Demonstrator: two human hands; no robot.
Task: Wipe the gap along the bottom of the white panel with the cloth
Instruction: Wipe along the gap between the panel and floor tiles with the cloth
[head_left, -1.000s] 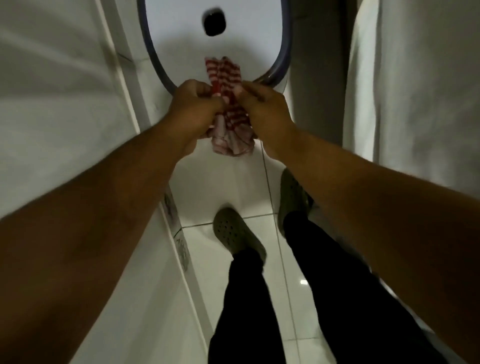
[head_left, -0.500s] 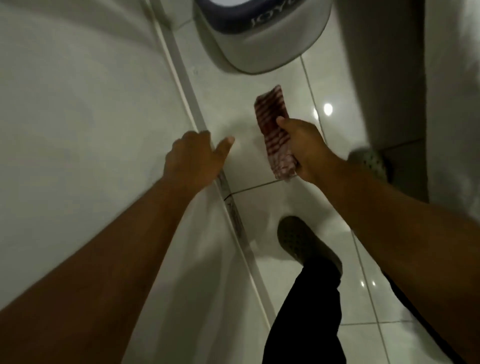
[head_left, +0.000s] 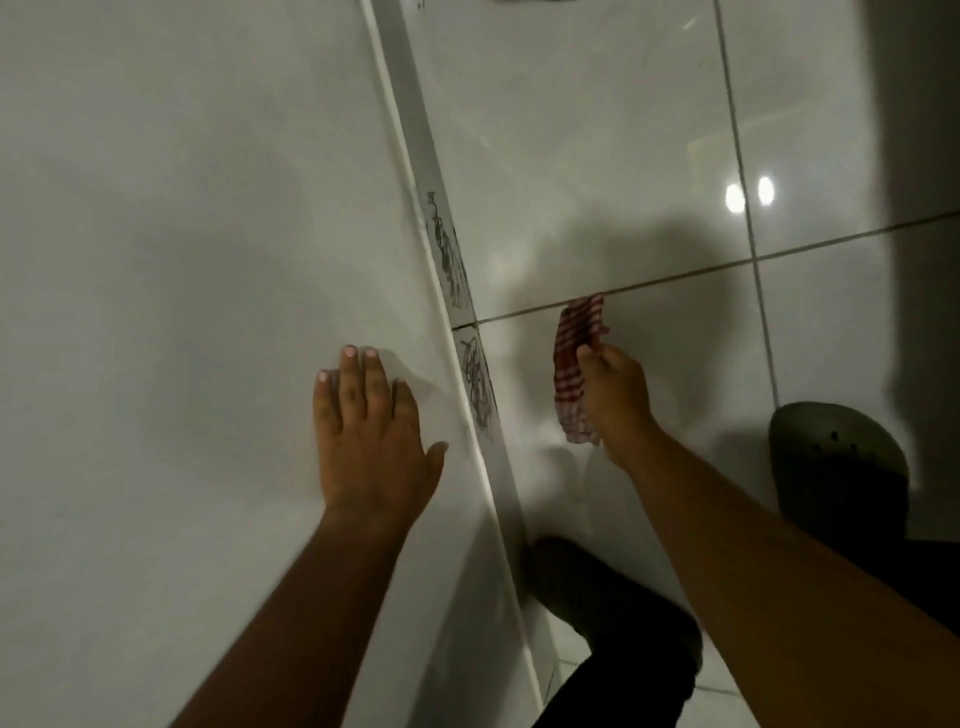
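Observation:
The white panel (head_left: 197, 270) fills the left half of the view. Its bottom edge and the gap (head_left: 457, 364) run diagonally from top centre down to the lower middle. My left hand (head_left: 366, 431) lies flat on the panel, fingers spread, just left of that edge. A folded red-and-white checked cloth (head_left: 574, 369) is gripped in my right hand (head_left: 615, 395), held over the floor tile to the right of the gap and apart from it.
A strip of skirting tile with dark drawn patterns (head_left: 475, 384) runs beside the gap. The glossy white floor tiles (head_left: 597, 156) have dark grout lines. My dark shoes (head_left: 836, 467) and dark trouser leg (head_left: 623, 644) stand at the lower right.
The view has dropped closer to the floor and the basin has gone out of sight. My left hand has settled flat on the panel. The right hand keeps the cloth, lower now.

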